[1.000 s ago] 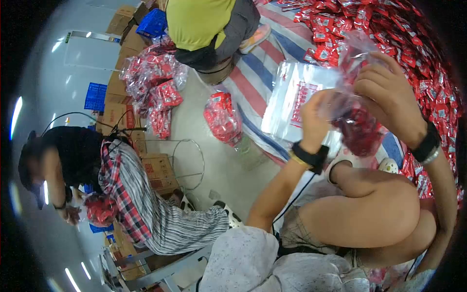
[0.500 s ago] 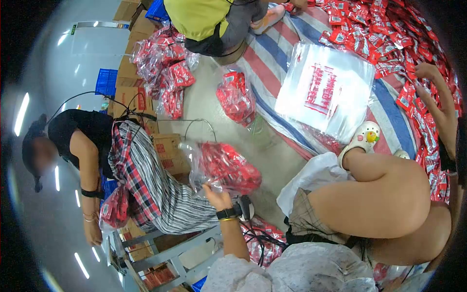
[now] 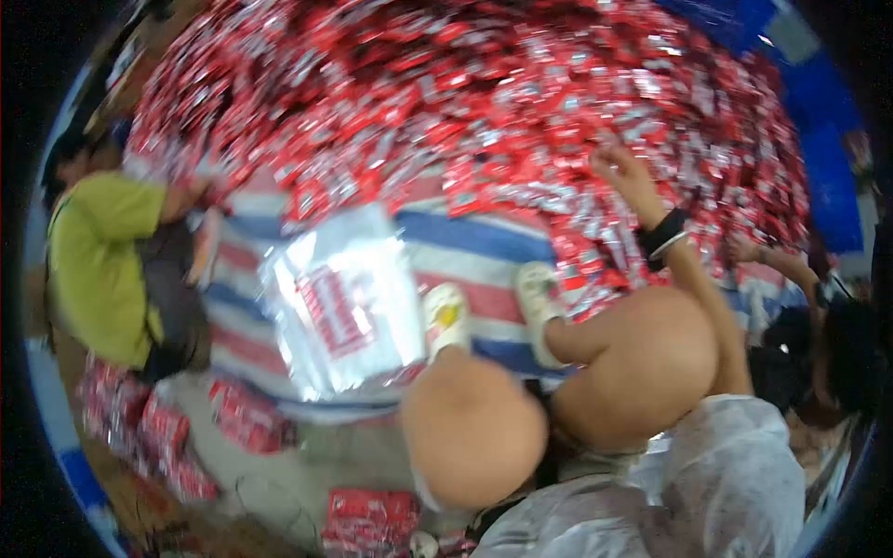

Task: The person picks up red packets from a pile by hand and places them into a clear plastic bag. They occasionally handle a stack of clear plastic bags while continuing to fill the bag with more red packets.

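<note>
My right hand (image 3: pixel 629 182), with a dark band on its wrist, reaches over a big pile of small red packets (image 3: pixel 521 112). Its fingers look apart, blurred by motion, and no packet shows clearly between them. My left hand is out of view. A stack of clear plastic bags with red print (image 3: pixel 346 302) lies flat on the striped sheet (image 3: pixel 474 246), left of my feet. At the bottom, a bag filled with red packets (image 3: pixel 370 521) is partly cut off.
A person in a yellow-green top (image 3: pixel 104 251) sits at the left by the pile. Filled bags (image 3: pixel 249 417) lie on the floor at lower left. Another person's arm (image 3: pixel 777 260) reaches in from the right. Blue sheeting (image 3: pixel 823 158) borders the pile at the right.
The view has swung right toward the pile. My left hand, earlier holding a filled bag, has left the view. The person in striped trousers is out of view too.
</note>
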`<state>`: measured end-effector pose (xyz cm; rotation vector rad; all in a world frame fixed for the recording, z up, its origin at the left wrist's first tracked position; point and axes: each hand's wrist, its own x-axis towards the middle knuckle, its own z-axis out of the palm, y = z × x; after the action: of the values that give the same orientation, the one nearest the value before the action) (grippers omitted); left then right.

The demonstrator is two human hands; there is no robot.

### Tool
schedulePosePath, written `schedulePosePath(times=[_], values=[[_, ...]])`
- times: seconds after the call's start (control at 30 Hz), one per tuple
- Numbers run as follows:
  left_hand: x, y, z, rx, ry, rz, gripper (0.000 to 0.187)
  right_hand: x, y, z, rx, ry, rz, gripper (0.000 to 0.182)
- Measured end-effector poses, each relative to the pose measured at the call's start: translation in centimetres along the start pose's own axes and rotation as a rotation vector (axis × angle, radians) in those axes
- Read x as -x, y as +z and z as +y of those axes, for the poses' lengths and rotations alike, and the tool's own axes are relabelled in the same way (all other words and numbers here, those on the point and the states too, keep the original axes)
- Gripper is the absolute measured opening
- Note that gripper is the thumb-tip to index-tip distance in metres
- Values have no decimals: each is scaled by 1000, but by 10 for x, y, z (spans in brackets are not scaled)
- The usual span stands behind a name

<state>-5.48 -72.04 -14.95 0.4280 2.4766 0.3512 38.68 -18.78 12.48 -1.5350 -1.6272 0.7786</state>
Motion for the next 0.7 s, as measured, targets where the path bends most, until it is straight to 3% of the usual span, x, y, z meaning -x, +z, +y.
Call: schedulePosePath(times=[0.03,0.07,0.1,0.17,0.2,0.27,0.3,0.33,0.37,0.4,0.43,0.5,0.53,0.6,0.63,0.7], values=[[-10,-8,18,11,28,35,34,23,-15,64,235,33,195,29],[-22,-23,33,26,59,122,35,54,-34,116,262,142,223,37],[-35,-44,49,39,85,225,36,82,-46,136,495,378,135,46],[-55,-91,92,108,171,475,38,155,-43,208,790,391,252,59],[-62,-114,120,154,235,583,39,167,-35,235,791,418,253,59],[-75,-151,189,240,419,714,41,196,-19,275,378,717,451,77],[-80,-163,227,280,523,727,42,176,1,230,-406,783,475,97],[-85,-172,264,303,619,706,43,160,18,221,38,927,363,101],[-90,-172,305,319,726,634,44,145,36,216,465,1075,213,105],[-97,-162,352,302,847,491,45,132,57,217,424,864,218,104],[-97,-150,396,273,942,345,47,104,73,191,419,942,122,104],[-71,-102,493,105,1160,15,44,69,115,158,492,835,-19,104],[-66,-74,528,96,1173,-168,44,55,128,142,504,778,-103,103],[-55,-22,585,-99,1396,-326,42,45,146,139,494,728,-194,102],[-55,0,606,-238,1517,-373,41,46,151,144,506,608,-210,100],[-60,49,639,-329,1586,-479,44,53,139,143,459,426,-258,91]])
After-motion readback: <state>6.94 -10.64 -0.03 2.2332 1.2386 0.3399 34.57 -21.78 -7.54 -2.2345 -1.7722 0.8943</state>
